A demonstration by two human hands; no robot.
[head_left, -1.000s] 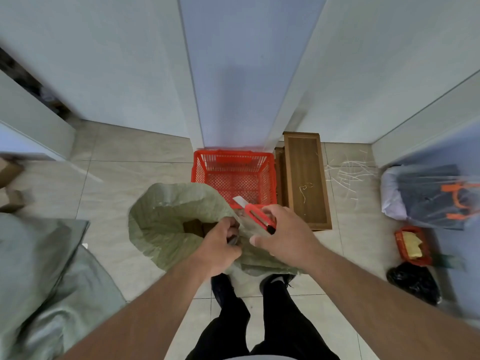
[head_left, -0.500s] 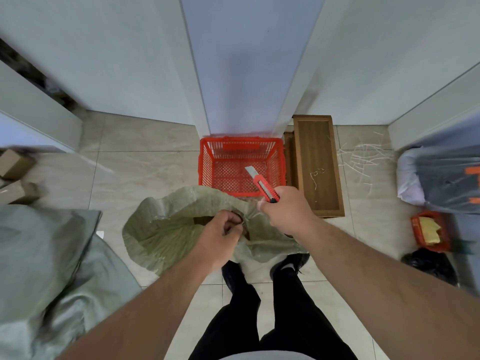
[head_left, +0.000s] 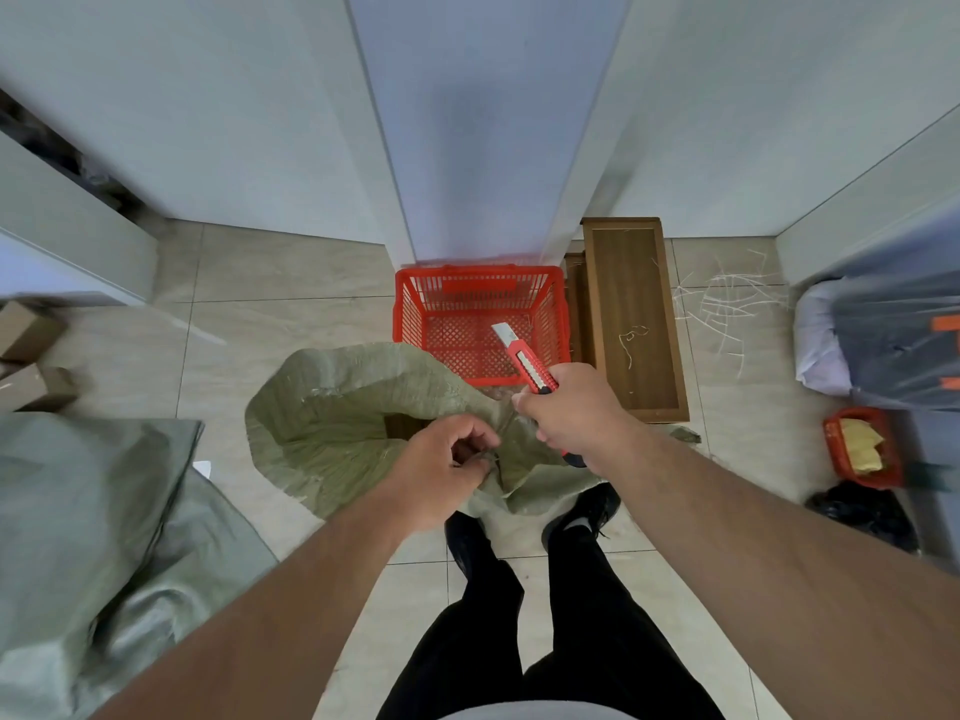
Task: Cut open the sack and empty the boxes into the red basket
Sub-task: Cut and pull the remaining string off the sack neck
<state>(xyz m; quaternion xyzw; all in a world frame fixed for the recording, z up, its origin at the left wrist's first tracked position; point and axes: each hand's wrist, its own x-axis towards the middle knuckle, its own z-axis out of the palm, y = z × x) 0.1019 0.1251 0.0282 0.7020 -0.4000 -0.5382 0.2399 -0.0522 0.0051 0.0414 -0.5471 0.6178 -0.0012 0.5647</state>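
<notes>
left hand (head_left: 441, 472) pinches sack (head_left: 337, 433) rim | right hand (head_left: 576, 413) grips cutter (head_left: 524, 361), blade out | red basket (head_left: 480, 324) behind sack

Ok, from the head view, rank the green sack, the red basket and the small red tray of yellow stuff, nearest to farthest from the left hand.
From the left hand:
1. Green sack: gripped at its mouth.
2. Red basket: ahead, slightly right, just beyond the sack.
3. Small red tray: far right, on the floor.

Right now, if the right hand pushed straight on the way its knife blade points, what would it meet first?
Probably the red basket: the right hand aims the utility knife up-left over its mesh floor. Depth is unclear.
</notes>
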